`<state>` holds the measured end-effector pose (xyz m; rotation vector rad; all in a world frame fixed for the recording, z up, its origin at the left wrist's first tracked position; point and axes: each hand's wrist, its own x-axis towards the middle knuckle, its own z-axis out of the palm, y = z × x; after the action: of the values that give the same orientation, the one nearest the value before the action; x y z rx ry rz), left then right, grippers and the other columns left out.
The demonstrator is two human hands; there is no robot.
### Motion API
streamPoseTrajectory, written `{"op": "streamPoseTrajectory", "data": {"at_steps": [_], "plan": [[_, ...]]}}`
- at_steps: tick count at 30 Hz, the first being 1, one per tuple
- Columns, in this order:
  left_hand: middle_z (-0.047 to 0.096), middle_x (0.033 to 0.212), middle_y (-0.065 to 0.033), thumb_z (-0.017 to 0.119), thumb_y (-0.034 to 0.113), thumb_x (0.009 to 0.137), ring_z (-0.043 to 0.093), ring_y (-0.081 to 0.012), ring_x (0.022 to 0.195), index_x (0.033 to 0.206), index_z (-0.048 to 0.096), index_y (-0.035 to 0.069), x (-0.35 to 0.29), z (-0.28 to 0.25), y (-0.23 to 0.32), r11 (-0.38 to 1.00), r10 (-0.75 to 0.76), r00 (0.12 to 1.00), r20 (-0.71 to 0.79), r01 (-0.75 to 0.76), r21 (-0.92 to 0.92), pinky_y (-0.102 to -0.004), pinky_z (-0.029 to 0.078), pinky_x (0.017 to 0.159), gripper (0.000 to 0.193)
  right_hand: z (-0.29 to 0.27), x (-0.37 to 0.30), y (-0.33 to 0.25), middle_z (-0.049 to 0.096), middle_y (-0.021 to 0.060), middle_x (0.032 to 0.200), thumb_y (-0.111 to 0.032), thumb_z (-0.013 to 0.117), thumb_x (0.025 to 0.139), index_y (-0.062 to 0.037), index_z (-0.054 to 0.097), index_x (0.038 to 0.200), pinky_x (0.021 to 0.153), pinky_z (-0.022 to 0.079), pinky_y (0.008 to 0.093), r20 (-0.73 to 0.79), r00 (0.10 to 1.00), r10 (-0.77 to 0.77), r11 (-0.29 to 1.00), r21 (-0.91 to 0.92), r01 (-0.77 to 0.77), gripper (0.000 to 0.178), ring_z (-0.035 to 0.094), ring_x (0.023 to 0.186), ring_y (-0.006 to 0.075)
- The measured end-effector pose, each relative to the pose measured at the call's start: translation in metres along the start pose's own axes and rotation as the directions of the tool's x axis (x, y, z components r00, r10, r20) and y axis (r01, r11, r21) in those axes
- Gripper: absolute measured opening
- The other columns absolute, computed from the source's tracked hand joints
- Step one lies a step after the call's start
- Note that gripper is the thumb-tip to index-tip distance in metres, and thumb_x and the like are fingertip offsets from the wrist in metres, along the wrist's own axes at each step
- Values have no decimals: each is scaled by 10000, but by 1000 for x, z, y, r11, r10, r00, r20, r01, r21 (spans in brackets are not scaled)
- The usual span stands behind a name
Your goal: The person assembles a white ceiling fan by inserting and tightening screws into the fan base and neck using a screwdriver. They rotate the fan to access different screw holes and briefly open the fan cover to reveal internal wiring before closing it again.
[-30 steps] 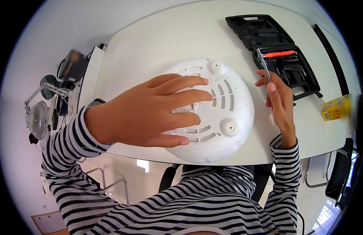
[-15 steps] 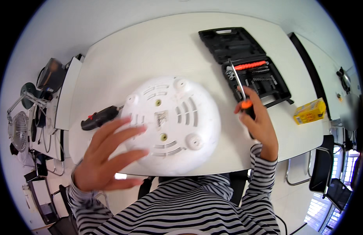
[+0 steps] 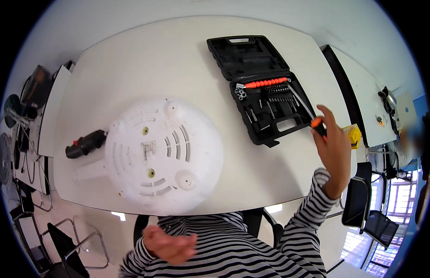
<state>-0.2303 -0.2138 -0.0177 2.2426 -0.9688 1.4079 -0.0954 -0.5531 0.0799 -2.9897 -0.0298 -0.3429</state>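
A screwdriver (image 3: 319, 128) with an orange and black handle is gripped in my right hand (image 3: 336, 150), its long metal shaft slanting over the open black tool case (image 3: 289, 124). In that case lie an orange flexible shaft (image 3: 266, 83), several bits and small metal clamps. Bottom up on the table rests a round white appliance (image 3: 201, 139) with vent slots, feet, two recessed holes and a handle at its left. My left hand (image 3: 171, 244) is off the table in front of my body, its fingers smeared by motion. A black cordless screwdriver (image 3: 86, 144) lies left of the appliance.
A yellow box (image 3: 353, 135) stands at the right of the white table (image 3: 145, 60), partly behind my right hand. Black chairs (image 3: 356, 197) are at the right, and another chair (image 3: 69, 248) is at the lower left. Side tables flank both sides.
My left hand has drawn back from the appliance toward my body. My right hand, holding the screwdriver, has moved right, away from the appliance. The whole view has shifted.
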Motion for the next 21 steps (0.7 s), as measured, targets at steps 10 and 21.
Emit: {"op": "streamPoseTrajectory", "data": {"at_steps": [10, 21], "plan": [[556, 799, -30, 636, 51, 712, 540, -194, 757, 882, 620, 55, 117, 159, 21, 816, -445, 832, 331, 529, -232, -323, 409, 679, 171, -36, 24, -22, 570, 112, 615, -101, 631, 750, -144, 431, 1097, 528, 427, 384, 3, 1000, 7, 990, -142, -6, 403, 586, 611, 310], [562, 796, -60, 666, 61, 699, 542, -245, 815, 809, 644, 22, 122, 226, 10, 797, -472, 606, 641, 604, 16, -350, 463, 687, 119, -51, 25, 21, 623, 41, 759, 13, 610, 660, -117, 642, 928, 861, 351, 333, -136, 966, -220, 971, 64, 230, 300, 563, 762, 207]]}}
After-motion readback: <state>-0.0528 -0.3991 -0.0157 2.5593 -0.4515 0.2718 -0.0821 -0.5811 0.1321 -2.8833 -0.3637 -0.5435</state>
